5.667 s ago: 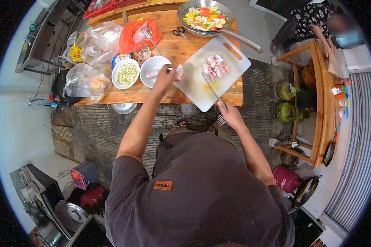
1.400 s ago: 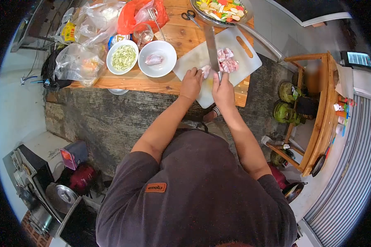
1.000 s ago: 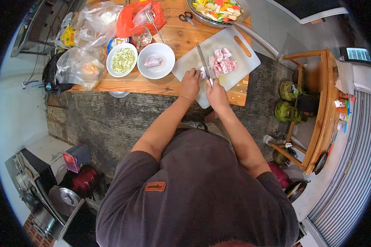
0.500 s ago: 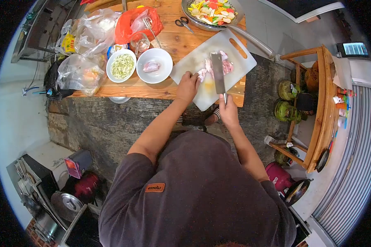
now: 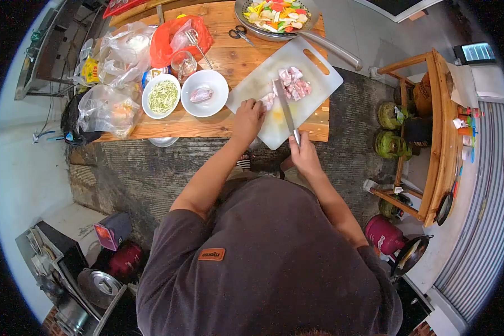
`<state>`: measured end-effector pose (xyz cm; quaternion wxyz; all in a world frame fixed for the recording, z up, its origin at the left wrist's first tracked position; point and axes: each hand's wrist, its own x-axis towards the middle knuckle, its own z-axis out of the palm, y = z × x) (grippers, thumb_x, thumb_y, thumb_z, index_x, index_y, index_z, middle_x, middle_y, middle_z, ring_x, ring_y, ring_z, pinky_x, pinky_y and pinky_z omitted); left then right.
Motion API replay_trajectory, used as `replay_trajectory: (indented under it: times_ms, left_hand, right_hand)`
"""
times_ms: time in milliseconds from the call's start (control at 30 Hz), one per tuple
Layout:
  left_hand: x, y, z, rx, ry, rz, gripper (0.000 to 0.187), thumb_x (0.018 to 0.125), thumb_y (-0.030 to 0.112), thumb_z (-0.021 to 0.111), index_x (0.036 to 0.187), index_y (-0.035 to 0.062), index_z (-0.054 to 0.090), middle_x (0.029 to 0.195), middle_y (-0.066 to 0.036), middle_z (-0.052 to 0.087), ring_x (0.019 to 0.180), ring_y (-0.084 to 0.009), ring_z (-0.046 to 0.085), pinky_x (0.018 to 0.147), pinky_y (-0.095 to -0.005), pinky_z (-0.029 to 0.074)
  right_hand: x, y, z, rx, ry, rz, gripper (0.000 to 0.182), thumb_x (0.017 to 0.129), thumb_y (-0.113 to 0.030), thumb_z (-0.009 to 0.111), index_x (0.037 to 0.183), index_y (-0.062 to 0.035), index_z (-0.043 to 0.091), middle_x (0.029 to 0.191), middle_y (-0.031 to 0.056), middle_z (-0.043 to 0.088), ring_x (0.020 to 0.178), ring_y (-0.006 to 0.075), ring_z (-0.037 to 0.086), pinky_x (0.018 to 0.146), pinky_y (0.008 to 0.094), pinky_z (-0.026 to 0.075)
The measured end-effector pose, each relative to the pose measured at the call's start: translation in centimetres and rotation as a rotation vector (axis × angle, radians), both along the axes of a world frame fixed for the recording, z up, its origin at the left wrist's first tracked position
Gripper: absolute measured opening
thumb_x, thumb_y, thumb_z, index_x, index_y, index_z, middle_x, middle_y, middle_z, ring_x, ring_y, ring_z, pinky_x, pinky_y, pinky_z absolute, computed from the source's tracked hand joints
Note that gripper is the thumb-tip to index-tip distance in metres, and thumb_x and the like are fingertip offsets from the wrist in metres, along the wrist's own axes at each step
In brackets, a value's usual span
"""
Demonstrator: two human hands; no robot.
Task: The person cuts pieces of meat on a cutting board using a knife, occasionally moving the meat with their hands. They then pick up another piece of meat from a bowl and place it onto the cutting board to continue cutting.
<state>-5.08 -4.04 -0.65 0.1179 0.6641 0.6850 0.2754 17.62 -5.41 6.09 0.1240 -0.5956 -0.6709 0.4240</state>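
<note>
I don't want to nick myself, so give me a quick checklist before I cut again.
1. Right hand on the handle of the knife: ok.
2. Left hand clear of the blade: ok, a gap shows.
3. Left fingertips tucked in: cannot tell, too small.
4. Cutting board fully on the table: not ok, corners jut past the edge.
5. Scissors off the board: ok.
6. Board steady: cannot tell, its underside is hidden.
</note>
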Motion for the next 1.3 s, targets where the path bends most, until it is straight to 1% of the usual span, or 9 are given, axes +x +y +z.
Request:
replay_trajectory:
  times_ms: [100, 233, 467, 667, 733, 833, 967, 1267, 1300]
  left_hand:
    - [0.1, -0.2, 0.2, 0.047, -0.016, 0.011, 0.029, 0.089, 0.016, 0.069, 0.114, 0.0007, 0.065, 0.110, -0.015, 0.064, 0.103, -0.0362, 0.058, 0.090, -0.0441, 0.050]
    - [0.4, -0.1, -0.6, 0.083, -0.001, 0.059, 0.027, 0.086, 0.015, 0.071, 0.110, 0.0020, 0.068, 0.108, -0.011, 0.066, 0.102, -0.0321, 0.058, 0.091, -0.0412, 0.051]
    - [0.4, 0.0, -0.9, 0.117, 0.011, 0.073, 0.024, 0.089, 0.017, 0.070, 0.106, 0.0000, 0.069, 0.106, -0.012, 0.066, 0.101, -0.0315, 0.059, 0.088, -0.0404, 0.052]
    - [0.6, 0.2, -0.1, 0.100, 0.045, 0.047, 0.029, 0.082, 0.013, 0.073, 0.107, 0.0012, 0.065, 0.104, -0.014, 0.062, 0.101, -0.0328, 0.057, 0.089, -0.0418, 0.050]
    - [0.3, 0.7, 0.4, -0.034, 0.039, -0.016, 0.033, 0.078, 0.010, 0.072, 0.107, 0.0017, 0.061, 0.105, -0.015, 0.060, 0.103, -0.0337, 0.056, 0.091, -0.0420, 0.049]
    - [0.1, 1.3, 0.8, -0.132, 0.028, -0.084, 0.036, 0.077, 0.012, 0.071, 0.106, -0.0013, 0.055, 0.108, -0.017, 0.058, 0.106, -0.0370, 0.054, 0.093, -0.0449, 0.048]
    - [0.5, 1.1, 0.7, -0.122, 0.016, -0.091, 0.033, 0.077, 0.012, 0.070, 0.103, -0.0015, 0.054, 0.106, -0.019, 0.057, 0.105, -0.0379, 0.054, 0.093, -0.0455, 0.048]
    - [3.2, -2.4, 0.5, -0.109, -0.147, -0.201, 0.038, 0.080, 0.014, 0.070, 0.110, -0.0023, 0.056, 0.108, -0.020, 0.056, 0.106, -0.0393, 0.054, 0.092, -0.0465, 0.048]
    - [3.4, -2.6, 0.6, -0.078, -0.136, -0.175, 0.036, 0.082, 0.015, 0.070, 0.111, -0.0027, 0.058, 0.108, -0.019, 0.057, 0.106, -0.0388, 0.055, 0.092, -0.0461, 0.049]
  right_hand:
    - [-1.2, 0.1, 0.0, 0.113, -0.025, 0.101, 0.043, 0.106, -0.040, 0.044, 0.126, -0.0021, 0.048, 0.098, 0.0308, 0.068, 0.093, 0.0506, 0.066, 0.084, 0.0584, 0.048]
    - [-2.9, 0.4, -0.2, 0.175, 0.008, 0.089, 0.043, 0.106, -0.039, 0.044, 0.125, -0.0015, 0.048, 0.097, 0.0305, 0.068, 0.092, 0.0507, 0.066, 0.082, 0.0580, 0.049]
    - [-3.7, 1.5, -1.3, 0.109, -0.102, 0.138, 0.044, 0.107, -0.041, 0.042, 0.126, -0.0017, 0.048, 0.095, 0.0311, 0.068, 0.088, 0.0516, 0.066, 0.080, 0.0577, 0.050]
    - [-3.2, 1.4, -1.5, 0.110, -0.095, 0.123, 0.044, 0.107, -0.042, 0.042, 0.126, -0.0026, 0.048, 0.096, 0.0317, 0.068, 0.091, 0.0519, 0.066, 0.080, 0.0576, 0.050]
    - [-3.0, 1.2, -1.5, 0.106, -0.116, 0.119, 0.043, 0.107, -0.041, 0.043, 0.126, -0.0024, 0.049, 0.096, 0.0318, 0.068, 0.092, 0.0517, 0.065, 0.080, 0.0574, 0.050]
    - [-1.8, 0.8, -0.8, 0.137, 0.000, 0.079, 0.042, 0.107, -0.040, 0.045, 0.124, -0.0018, 0.050, 0.098, 0.0307, 0.068, 0.094, 0.0516, 0.065, 0.080, 0.0566, 0.050]
    - [0.0, 0.7, 0.7, 0.150, 0.058, 0.001, 0.041, 0.107, -0.039, 0.046, 0.123, -0.0016, 0.051, 0.101, 0.0293, 0.068, 0.095, 0.0515, 0.065, 0.082, 0.0560, 0.050]
    - [2.5, -1.1, 0.0, 0.096, 0.019, -0.034, 0.039, 0.107, -0.038, 0.047, 0.122, -0.0028, 0.051, 0.097, 0.0297, 0.068, 0.093, 0.0524, 0.065, 0.079, 0.0565, 0.050]
    - [2.3, -1.3, -0.4, 0.120, 0.048, -0.029, 0.038, 0.107, -0.037, 0.048, 0.121, -0.0021, 0.052, 0.094, 0.0287, 0.068, 0.092, 0.0496, 0.067, 0.078, 0.0537, 0.051]
